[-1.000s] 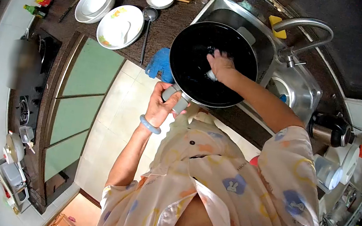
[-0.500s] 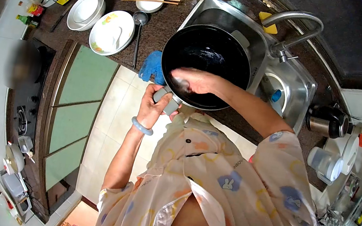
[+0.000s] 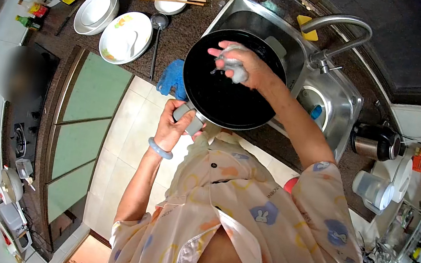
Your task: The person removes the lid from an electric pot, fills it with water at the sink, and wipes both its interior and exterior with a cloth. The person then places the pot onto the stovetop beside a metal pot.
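A large black pan [image 3: 226,101] is tilted over the left sink basin and the counter edge. My left hand [image 3: 172,125] is wrapped round its grey handle [image 3: 190,120], with a pale blue bangle on the wrist. Over the inside of the pan, my right hand [image 3: 246,66] holds a whitish, foamy scrubber [image 3: 236,70] with its fingers curled and partly spread. A second grey handle [image 3: 275,48] shows at the pan's far side.
Left on the counter are stacked white bowls [image 3: 95,12], a plate with a spoon [image 3: 114,40], a ladle [image 3: 159,22] and chopsticks [image 3: 179,0] on a bowl. A blue cloth [image 3: 172,78] lies beside the pan. The faucet [image 3: 351,20] arches over the sink [image 3: 348,99].
My right hand has moved from the pan's near side by the handle up toward its far side, and the foamy scrubber now shows plainly. My left hand keeps its grip.
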`<state>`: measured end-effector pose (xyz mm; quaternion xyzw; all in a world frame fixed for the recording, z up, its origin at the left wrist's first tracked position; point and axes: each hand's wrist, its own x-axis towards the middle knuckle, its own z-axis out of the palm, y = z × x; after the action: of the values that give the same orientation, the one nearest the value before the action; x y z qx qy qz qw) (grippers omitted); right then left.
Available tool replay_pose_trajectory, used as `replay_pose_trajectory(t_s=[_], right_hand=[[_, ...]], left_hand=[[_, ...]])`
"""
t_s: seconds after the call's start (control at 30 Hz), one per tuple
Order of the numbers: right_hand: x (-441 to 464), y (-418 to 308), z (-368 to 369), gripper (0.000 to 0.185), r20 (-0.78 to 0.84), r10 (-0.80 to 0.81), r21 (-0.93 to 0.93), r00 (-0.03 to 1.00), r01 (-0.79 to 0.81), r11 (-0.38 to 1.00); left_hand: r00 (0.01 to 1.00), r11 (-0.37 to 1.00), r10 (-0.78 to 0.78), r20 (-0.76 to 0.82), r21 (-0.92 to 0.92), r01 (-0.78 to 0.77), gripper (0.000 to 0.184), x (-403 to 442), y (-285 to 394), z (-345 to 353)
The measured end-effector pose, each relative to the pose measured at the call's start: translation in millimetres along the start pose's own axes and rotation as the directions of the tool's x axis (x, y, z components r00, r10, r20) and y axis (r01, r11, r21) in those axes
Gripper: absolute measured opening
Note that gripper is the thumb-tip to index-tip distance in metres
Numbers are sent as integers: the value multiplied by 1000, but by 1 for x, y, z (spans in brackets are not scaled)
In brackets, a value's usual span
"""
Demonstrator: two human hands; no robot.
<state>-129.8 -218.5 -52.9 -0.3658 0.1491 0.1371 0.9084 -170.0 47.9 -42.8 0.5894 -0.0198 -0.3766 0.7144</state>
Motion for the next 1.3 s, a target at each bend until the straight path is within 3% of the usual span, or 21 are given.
replay_pose_trajectory(t_s=[0.03,0.13,0.17,0.23,0.3,0.43,0.57,0.67,0.77,0.8,0.83,0.9,0.93,0.97,1.03,1.1,1.17,1.2,1.27,1.3], right_hand=[[0,-4,1,31,-32,-14,-80,999,11,997],[1,-14,6,33,-121,-80,-311,989,39,950],[1,-19,11,33,-124,-77,-312,989,35,950],[-1,-25,18,34,-227,-128,-509,965,-5,861],[5,-23,11,36,-166,-154,-532,974,43,846],[13,-20,13,35,-277,-200,-627,940,-19,779],[31,-14,9,38,-386,-236,-677,892,-100,729],[60,-23,17,38,-320,-261,-677,911,-27,735],[92,-38,53,41,23,-304,-631,952,250,735],[105,-45,62,45,59,-193,-690,979,180,701],[113,-42,80,55,-62,-198,-696,978,100,711],[111,-50,91,75,76,-117,-724,990,136,676],[107,-50,94,77,-46,-278,-903,959,79,422],[115,-58,75,73,132,-382,-987,915,155,31],[89,-69,49,60,210,-477,-927,853,18,-375],[56,-73,17,54,108,-583,-832,806,-247,-496],[40,-73,-66,51,121,-436,-692,892,-239,-681],[25,-75,-70,51,118,-436,-695,892,-239,-678],[-4,-75,-66,52,-301,-404,-927,864,-364,-88],[-12,-76,-69,52,-298,-401,-930,866,-358,-82]], left_hand=[[1000,1000,-2,0,-2,2,26,0,-1,-1],[1000,1000,-4,19,12,3,26,-1,-4,-4],[1000,1000,13,15,20,-13,26,-1,-3,-3],[1000,999,25,12,24,-25,27,-2,-1,-2],[1000,999,24,9,40,-25,26,-2,1,-2],[1000,1000,26,-12,5,-26,26,-2,2,1],[997,994,61,39,90,-64,24,1,-2,-8],[997,997,66,51,47,-68,22,0,-6,-10],[996,997,35,84,-75,-28,23,2,-12,-13],[996,997,30,80,-80,-24,23,3,-13,-13],[997,996,26,78,-84,-20,24,3,-12,-14],[997,997,14,80,-74,-8,24,2,-9,-13],[997,997,5,73,-73,0,25,2,-9,-13],[996,997,-1,89,-72,8,25,2,-9,-15],[993,999,-17,113,-40,21,27,1,-10,-20],[996,995,6,88,-101,3,27,-1,-18,-18],[995,998,55,80,24,-57,26,-4,-21,-25],[995,989,94,42,108,-98,26,-2,-38,-33],[996,995,72,43,67,-75,27,-4,-32,-32],[997,998,59,44,23,-60,29,-4,-30,-31]])
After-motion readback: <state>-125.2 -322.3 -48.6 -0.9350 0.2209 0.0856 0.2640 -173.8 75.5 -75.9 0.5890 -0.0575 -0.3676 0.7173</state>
